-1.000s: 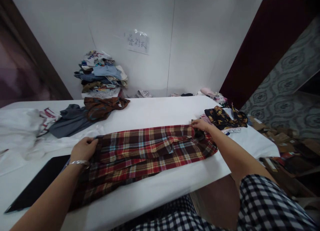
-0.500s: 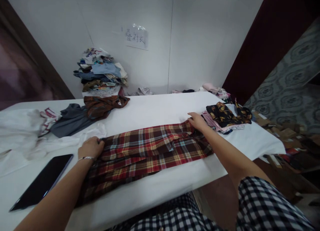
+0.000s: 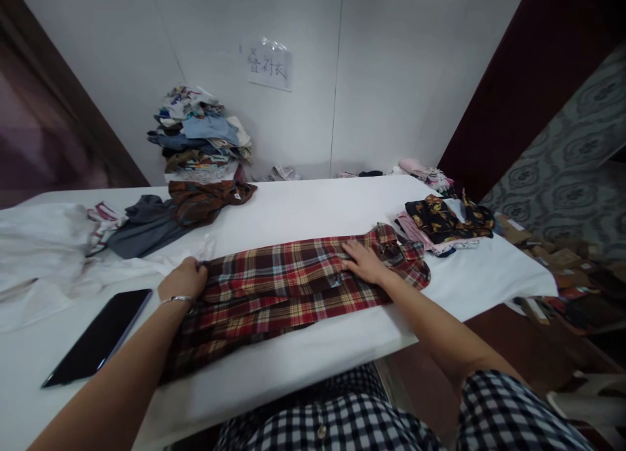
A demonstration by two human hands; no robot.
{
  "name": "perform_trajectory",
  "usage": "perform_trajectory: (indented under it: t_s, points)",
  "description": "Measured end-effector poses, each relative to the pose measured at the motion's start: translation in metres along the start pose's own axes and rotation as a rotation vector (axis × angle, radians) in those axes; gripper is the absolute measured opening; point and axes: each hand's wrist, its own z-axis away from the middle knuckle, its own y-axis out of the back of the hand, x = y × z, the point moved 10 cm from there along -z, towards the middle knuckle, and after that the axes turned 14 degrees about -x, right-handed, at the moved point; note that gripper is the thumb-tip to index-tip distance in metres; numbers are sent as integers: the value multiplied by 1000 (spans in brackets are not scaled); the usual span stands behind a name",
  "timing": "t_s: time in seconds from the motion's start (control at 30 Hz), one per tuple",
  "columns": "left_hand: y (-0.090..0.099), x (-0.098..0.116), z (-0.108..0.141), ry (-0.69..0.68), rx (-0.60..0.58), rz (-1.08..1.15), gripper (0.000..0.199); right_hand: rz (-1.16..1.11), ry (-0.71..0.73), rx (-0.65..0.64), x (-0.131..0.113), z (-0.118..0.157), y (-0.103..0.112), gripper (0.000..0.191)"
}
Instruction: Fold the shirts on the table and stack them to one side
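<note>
A red, brown and cream plaid shirt point(image 3: 288, 275) lies lengthwise across the white-covered table point(image 3: 313, 206), its collar end to the right and its near left part dark and rumpled. My left hand point(image 3: 183, 280), with a bracelet at the wrist, is closed on the shirt's left edge. Flat on the cloth, short of the collar, rests my right hand point(image 3: 362, 262) with fingers outstretched. Small folds run along the middle of the shirt under and beside that hand.
Left of the shirt lies a black tablet point(image 3: 98, 337). Beyond it are white garments point(image 3: 44, 242), a grey garment point(image 3: 149, 226) and a brown one point(image 3: 208, 203). A tall clothes pile point(image 3: 200, 135) stands at the back; folded clothes point(image 3: 440, 219) lie at the right.
My right hand has moved left from the shirt's collar end onto its body and now lies flat, uncovering the collar. My left hand keeps its grip on the left edge.
</note>
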Motion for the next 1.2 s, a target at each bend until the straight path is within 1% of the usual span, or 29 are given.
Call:
perform_trajectory:
  t_s: [0.07, 0.13, 0.23, 0.3, 0.37, 0.4, 0.47, 0.53, 0.6, 0.63, 0.7, 0.8, 0.87, 0.97, 1.03, 1.07, 1.13, 1.17, 1.2]
  points:
    - [-1, -1, 1, -14, -2, 19, 43, -16, -24, -122, -6, 1, -23, 58]
    - [-1, -5, 3, -34, 17, 70, 47, -12, -56, -145, -4, 2, -32, 58]
    - [7, -13, 13, -82, 145, 124, 57, 5, -51, -124, -2, 1, -31, 57]
    - [14, -17, 29, -117, 262, 118, 59, -7, -48, -124, 0, 0, -28, 56]
    - [17, -10, 52, -197, 351, 105, 54, -67, -47, -131, 2, 0, -24, 55]
    - [15, -2, 65, -269, 379, 101, 49, -112, -41, -120, 3, 2, -21, 54]
    - [6, 26, 94, -484, 383, 94, 39, -180, 3, -59, -1, 8, -13, 52]
    - [-11, 60, 126, -741, 344, 83, 30, -194, 108, 17, -14, 17, -6, 54]
    - [-28, 93, 156, -962, 303, 61, 23, -175, 231, 64, -31, 28, -6, 56]
    - [-36, 108, 169, -1043, 287, 42, 21, -167, 275, 80, -38, 32, -7, 56]
    - [-48, 136, 185, -1147, 257, -13, 20, -161, 295, 126, -44, 35, -7, 52]
    - [-60, 176, 192, -1187, 230, -102, 20, -190, 231, 202, -38, 30, -3, 38]
    - [-65, 197, 186, -1147, 227, -139, 20, -237, 191, 244, -32, 26, 2, 34]
    - [-68, 215, 170, -1050, 219, -202, 19, -268, 172, 281, -28, 25, 8, 33]
    - [-63, 216, 167, -1037, 235, -238, 23, -248, 178, 273, -28, 27, 7, 33]
    - [-58, 213, 168, -1042, 263, -240, 25, -234, 180, 263, -28, 29, 5, 32]
    - [-45, 202, 171, -1037, 334, -218, 29, -198, 191, 223, -30, 33, -1, 30]
    - [-41, 196, 171, -1032, 351, -208, 31, -178, 198, 198, -31, 34, -5, 30]
    - [-41, 190, 171, -1033, 339, -205, 32, -158, 204, 169, -32, 35, -10, 30]
